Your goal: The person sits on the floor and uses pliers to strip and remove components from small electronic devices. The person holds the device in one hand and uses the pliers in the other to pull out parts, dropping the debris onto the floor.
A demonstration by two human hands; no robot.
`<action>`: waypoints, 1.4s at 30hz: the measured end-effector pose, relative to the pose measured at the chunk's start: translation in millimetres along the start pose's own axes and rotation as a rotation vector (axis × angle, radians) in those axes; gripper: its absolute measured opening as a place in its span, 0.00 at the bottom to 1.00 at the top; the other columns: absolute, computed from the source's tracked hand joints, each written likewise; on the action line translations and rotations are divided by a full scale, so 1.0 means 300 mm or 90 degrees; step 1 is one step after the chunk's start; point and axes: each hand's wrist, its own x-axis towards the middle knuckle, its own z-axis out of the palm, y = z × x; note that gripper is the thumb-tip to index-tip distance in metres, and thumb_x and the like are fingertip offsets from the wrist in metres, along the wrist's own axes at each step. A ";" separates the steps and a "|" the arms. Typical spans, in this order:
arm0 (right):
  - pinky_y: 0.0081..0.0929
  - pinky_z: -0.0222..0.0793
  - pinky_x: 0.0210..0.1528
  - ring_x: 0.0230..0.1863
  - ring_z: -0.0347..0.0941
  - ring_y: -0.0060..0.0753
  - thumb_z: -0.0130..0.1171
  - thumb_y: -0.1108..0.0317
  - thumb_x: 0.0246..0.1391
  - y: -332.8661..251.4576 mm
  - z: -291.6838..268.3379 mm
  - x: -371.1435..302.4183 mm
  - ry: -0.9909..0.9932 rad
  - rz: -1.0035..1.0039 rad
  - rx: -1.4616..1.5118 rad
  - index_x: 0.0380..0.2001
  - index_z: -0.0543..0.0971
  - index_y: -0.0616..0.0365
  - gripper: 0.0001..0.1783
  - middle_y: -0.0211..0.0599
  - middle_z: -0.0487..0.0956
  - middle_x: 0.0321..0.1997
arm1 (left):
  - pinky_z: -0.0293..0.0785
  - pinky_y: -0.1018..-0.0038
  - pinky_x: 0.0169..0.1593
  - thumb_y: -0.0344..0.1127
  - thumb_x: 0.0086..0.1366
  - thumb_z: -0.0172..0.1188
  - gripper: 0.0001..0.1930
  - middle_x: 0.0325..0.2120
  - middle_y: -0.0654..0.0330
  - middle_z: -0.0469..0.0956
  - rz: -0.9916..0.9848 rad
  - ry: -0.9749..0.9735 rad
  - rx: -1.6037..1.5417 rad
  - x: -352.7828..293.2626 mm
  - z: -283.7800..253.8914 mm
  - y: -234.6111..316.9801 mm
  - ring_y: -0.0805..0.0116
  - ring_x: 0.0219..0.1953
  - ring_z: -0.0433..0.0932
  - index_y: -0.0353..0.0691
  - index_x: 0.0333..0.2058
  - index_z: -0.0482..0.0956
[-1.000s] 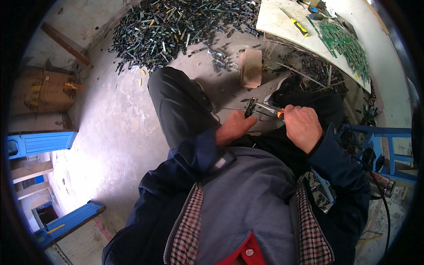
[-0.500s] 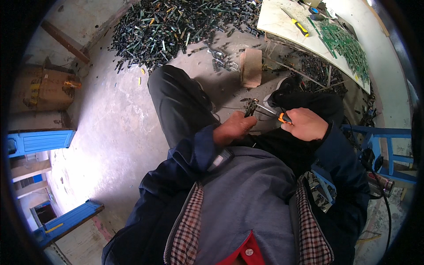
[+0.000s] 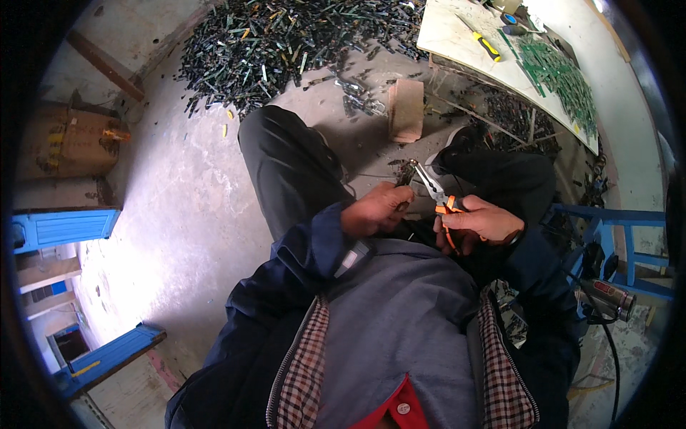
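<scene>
My left hand (image 3: 377, 208) is closed on a small dark strip-like part (image 3: 405, 176), whose far end stands out past the fingers. What exactly the part is cannot be made out. In my right hand (image 3: 486, 219) are long-nose pliers (image 3: 431, 181) with orange and black handles. Their handles are spread a little, and the silver jaws reach toward the far end of the dark part. Whether the jaw tips grip it is too small to tell. Both hands are above my lap, between my bent knees.
A large heap of dark strips (image 3: 286, 50) covers the floor ahead. Nearby stands a brown block (image 3: 406, 111). On the pale tabletop (image 3: 457, 36) at far right lie a yellow-handled screwdriver (image 3: 486, 45) and green strips (image 3: 554, 68). A silver cylindrical tool (image 3: 611, 300) with a cord hangs by blue bars (image 3: 636, 247).
The pliers have turned so their jaws and both handles show, and the handles have spread. My right hand has shifted slightly left and down; my left hand still holds the dark part.
</scene>
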 end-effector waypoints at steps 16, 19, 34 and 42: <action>0.19 0.69 0.20 0.31 0.79 0.34 0.45 0.52 0.62 0.107 0.070 0.092 -0.093 -0.083 0.269 0.41 0.73 0.62 0.21 0.44 0.80 0.33 | 0.45 0.77 0.16 0.35 0.63 0.48 0.16 0.11 0.72 0.56 -0.020 0.056 -0.081 -0.023 0.040 0.031 0.80 0.12 0.51 0.45 0.15 0.63; 0.19 0.68 0.21 0.31 0.78 0.30 0.44 0.52 0.63 0.107 0.076 0.084 -0.121 -0.107 0.247 0.41 0.74 0.59 0.20 0.40 0.80 0.35 | 0.45 0.77 0.16 0.35 0.62 0.49 0.16 0.11 0.72 0.56 -0.022 0.062 -0.077 -0.022 0.042 0.035 0.80 0.12 0.52 0.45 0.15 0.63; 0.19 0.67 0.23 0.33 0.78 0.31 0.44 0.49 0.63 0.124 0.111 0.098 -0.134 -0.110 0.332 0.41 0.73 0.60 0.23 0.41 0.80 0.36 | 0.46 0.75 0.16 0.34 0.60 0.49 0.14 0.11 0.71 0.57 -0.022 0.105 -0.033 -0.023 0.057 0.041 0.79 0.12 0.53 0.44 0.15 0.64; 0.20 0.68 0.26 0.32 0.78 0.31 0.44 0.50 0.63 0.106 0.121 0.091 -0.095 -0.094 0.323 0.40 0.73 0.59 0.22 0.40 0.81 0.34 | 0.52 0.71 0.17 0.28 0.55 0.51 0.11 0.10 0.64 0.58 0.126 0.069 0.251 -0.019 0.037 0.035 0.73 0.13 0.58 0.38 0.17 0.60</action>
